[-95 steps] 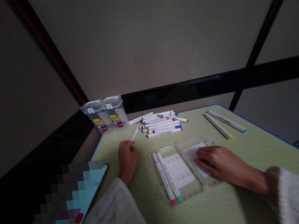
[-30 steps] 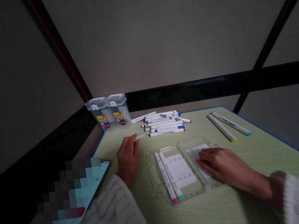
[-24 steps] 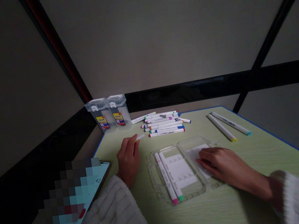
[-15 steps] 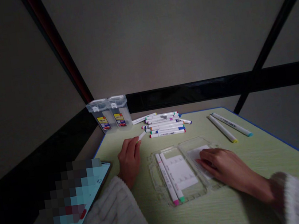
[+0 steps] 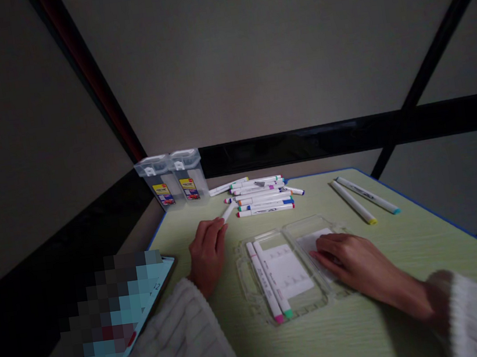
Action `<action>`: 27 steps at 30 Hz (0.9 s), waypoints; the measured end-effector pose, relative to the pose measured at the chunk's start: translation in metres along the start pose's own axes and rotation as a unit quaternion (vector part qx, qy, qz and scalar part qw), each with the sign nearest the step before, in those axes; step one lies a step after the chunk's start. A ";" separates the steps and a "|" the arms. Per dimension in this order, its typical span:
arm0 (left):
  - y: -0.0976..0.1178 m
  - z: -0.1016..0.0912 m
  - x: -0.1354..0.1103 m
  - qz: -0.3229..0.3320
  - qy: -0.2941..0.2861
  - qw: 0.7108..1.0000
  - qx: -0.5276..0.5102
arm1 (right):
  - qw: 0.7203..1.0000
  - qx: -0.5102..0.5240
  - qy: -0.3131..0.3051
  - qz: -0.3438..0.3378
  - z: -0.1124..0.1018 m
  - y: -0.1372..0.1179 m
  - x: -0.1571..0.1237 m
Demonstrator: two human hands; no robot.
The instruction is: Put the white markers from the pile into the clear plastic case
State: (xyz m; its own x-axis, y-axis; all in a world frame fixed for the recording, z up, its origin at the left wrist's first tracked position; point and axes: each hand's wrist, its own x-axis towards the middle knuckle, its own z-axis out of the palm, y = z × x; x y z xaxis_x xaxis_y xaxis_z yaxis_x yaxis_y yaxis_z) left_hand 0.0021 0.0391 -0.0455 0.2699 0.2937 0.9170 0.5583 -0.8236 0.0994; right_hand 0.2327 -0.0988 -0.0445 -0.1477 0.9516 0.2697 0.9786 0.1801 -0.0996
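My left hand (image 5: 207,256) pinches a slim white marker (image 5: 229,211) that points up and away toward a pile of markers (image 5: 265,197). Beside it, a clear plastic case (image 5: 247,285) lies opened flat, hinged in the middle. Its left half holds a pink-ended marker (image 5: 265,286) and a green-ended marker (image 5: 275,282) side by side, on a white paper insert (image 5: 290,271). Over the case's right half rests my right hand (image 5: 351,254), fingers curled and closed above a second insert; what is under the fingertips is hidden.
Two clear lidded boxes (image 5: 190,179) stand at the back left corner. On the right lie a yellow-ended marker (image 5: 354,203) and a turquoise-ended marker (image 5: 368,195). A light-blue screen (image 5: 149,298), partly pixelated, is at the left edge. Walls border the table (image 5: 352,339) behind.
My left hand has moved very slightly forward, and more of its marker shows beyond the fingers. The right hand stays over the case. The view has shifted a little.
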 end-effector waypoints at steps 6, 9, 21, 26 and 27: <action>0.001 0.000 -0.001 0.020 -0.002 1.000 -0.019 | 1.000 0.008 -0.005 0.005 -0.001 -0.002 0.000; 0.002 0.000 -0.002 0.023 -0.001 1.000 -0.017 | 1.000 0.016 -0.008 0.005 -0.002 -0.003 0.000; 0.011 -0.001 -0.002 0.044 -0.009 0.998 -0.034 | 1.000 0.020 -0.005 0.000 -0.001 -0.002 -0.001; 0.016 -0.001 -0.003 0.048 -0.010 0.997 -0.057 | 1.000 0.026 -0.003 0.001 -0.001 -0.002 0.000; 0.017 -0.001 -0.004 0.049 -0.010 0.997 -0.059 | 1.000 0.028 -0.003 0.000 -0.001 -0.002 0.000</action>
State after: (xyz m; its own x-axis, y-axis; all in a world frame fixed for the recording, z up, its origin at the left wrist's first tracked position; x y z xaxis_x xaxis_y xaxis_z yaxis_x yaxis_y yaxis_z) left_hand 0.0096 0.0235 -0.0468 0.3346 0.2177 0.9169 0.4322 -0.9000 0.0560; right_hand 0.2306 -0.0990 -0.0433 -0.1492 0.9531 0.2634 0.9692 0.1937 -0.1522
